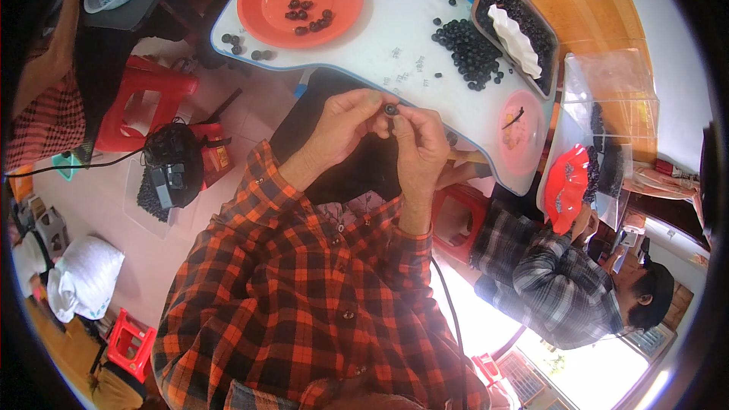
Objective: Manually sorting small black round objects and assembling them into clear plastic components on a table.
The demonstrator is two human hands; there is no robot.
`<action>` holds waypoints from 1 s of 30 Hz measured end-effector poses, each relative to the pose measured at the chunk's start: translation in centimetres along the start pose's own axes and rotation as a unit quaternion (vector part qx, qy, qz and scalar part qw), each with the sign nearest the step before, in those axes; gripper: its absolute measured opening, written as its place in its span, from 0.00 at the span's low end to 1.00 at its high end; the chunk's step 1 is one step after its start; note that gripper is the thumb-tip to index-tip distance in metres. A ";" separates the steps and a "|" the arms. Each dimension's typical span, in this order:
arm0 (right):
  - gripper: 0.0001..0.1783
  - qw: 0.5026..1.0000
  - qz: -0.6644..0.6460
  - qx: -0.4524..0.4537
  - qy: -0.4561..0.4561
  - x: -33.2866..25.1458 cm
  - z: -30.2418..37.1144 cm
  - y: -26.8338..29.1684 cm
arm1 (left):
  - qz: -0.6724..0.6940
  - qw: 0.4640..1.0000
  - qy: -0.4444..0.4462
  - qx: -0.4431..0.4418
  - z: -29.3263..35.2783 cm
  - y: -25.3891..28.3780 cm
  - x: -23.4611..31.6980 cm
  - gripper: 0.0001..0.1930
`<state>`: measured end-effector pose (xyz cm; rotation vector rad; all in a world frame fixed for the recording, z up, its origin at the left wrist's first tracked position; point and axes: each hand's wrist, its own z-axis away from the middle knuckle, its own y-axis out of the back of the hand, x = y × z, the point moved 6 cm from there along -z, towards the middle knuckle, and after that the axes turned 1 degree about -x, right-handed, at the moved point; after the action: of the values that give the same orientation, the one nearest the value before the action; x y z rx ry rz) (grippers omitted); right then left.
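One small round black part (390, 109) is pinched between thumb and finger of the right grip (419, 140). The left grip (349, 123) comes up to it from the other side, thumb and finger drawn narrow beside the part; whether they also hold something tiny I cannot tell.

Both grips are at the near edge of a white surface (357, 45). Just beyond them, tiny greyish pieces (399, 76) lie scattered on it. Farther out and to the left of the grips stands an orange-red plate (263, 1) with a few dark parts on it, and several greyish round parts (235, 48) lie near its left side on the surface. Beyond the grips to the right spreads a pile of black parts (469, 57), beside a tray (553, 76) full of more black parts, on which a white wavy-edged dish (515, 42) rests. Right of the right grip is a pink plate (516, 108) bearing a thin dark stick (514, 118). Farther right, a co-worker's hand (583, 223) touches a red wavy-edged dish (579, 170).
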<state>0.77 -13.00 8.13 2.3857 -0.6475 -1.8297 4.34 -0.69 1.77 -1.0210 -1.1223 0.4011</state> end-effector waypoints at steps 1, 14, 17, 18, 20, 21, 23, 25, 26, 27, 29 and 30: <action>0.07 1.000 0.014 0.001 0.006 -0.1 0.0 0.1 | -0.016 1.000 -0.005 0.002 0.0 -0.1 0.1 0.15; 0.02 1.000 -0.008 0.006 -0.005 1.0 0.3 0.4 | -0.087 0.996 -0.025 -0.017 0.0 -0.1 -0.2 0.10; 0.02 0.992 -0.100 0.021 -0.079 2.7 0.7 0.5 | -0.102 0.994 -0.027 0.009 0.1 -0.8 -0.3 0.12; 0.02 0.992 -0.100 0.022 -0.079 2.5 0.7 0.6 | -0.103 0.994 -0.026 0.008 0.1 -0.9 -0.2 0.12; 0.03 0.990 -0.101 0.015 -0.098 2.3 0.6 0.7 | -0.225 0.972 -0.067 -0.024 0.3 -1.5 0.3 0.12; 0.03 0.990 -0.101 0.016 -0.098 2.0 0.6 0.8 | -0.226 0.972 -0.067 -0.025 0.3 -1.7 0.4 0.12; 0.05 0.984 -0.128 0.006 -0.127 1.9 0.7 0.7 | -0.264 0.954 -0.137 -0.030 0.6 -2.4 1.1 0.11; 0.05 0.986 -0.115 0.001 -0.121 1.8 0.8 0.8 | -0.279 0.951 -0.129 -0.018 0.7 -2.3 1.0 0.10; 0.06 0.988 -0.102 -0.005 -0.116 1.7 0.8 0.9 | -0.293 0.948 -0.121 -0.005 0.7 -2.2 1.0 0.09; 0.06 0.988 -0.102 -0.004 -0.115 1.6 0.9 1.0 | -0.294 0.948 -0.121 -0.006 0.8 -2.2 1.1 0.09; 0.07 0.988 -0.097 -0.008 -0.123 1.7 1.0 1.0 | -0.285 0.955 -0.084 0.012 0.7 -1.7 0.7 0.09; 0.07 0.988 -0.098 -0.008 -0.122 1.7 1.1 0.9 | -0.287 0.954 -0.084 0.012 0.7 -1.5 0.6 0.09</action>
<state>-0.15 -14.23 6.57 2.3079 -0.4225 -2.2231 3.67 -0.73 3.40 -0.6033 -1.5019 0.0315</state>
